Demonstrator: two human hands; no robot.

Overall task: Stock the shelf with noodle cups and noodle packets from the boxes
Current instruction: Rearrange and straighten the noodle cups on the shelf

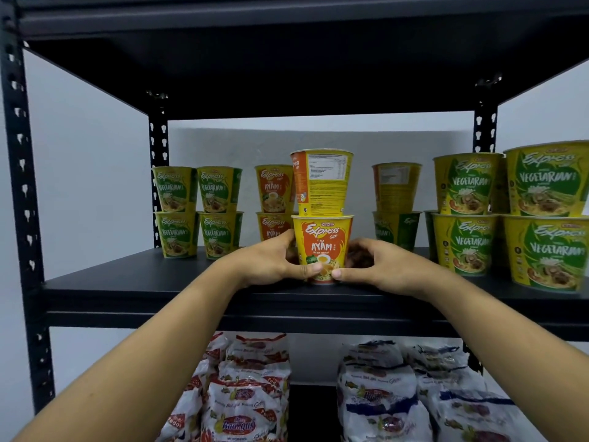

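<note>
Head view shows the lower Ayam cup [322, 247] standing near the front edge of the shelf board [127, 282], with an upper cup [323, 183] stacked on it, its label turned away. The left hand [271, 263] and right hand [376, 266] clamp this lower cup from either side, thumbs pinching near its base. Behind it to the left stands another Ayam stack [274, 199]. Vegetarian cups [197, 212] sit further left, and more to its right. Noodle packets [251, 393] lie below it. To place it well, I judge the stack should slide straight back, pressure low and even so the upper cup does not topple.
</note>
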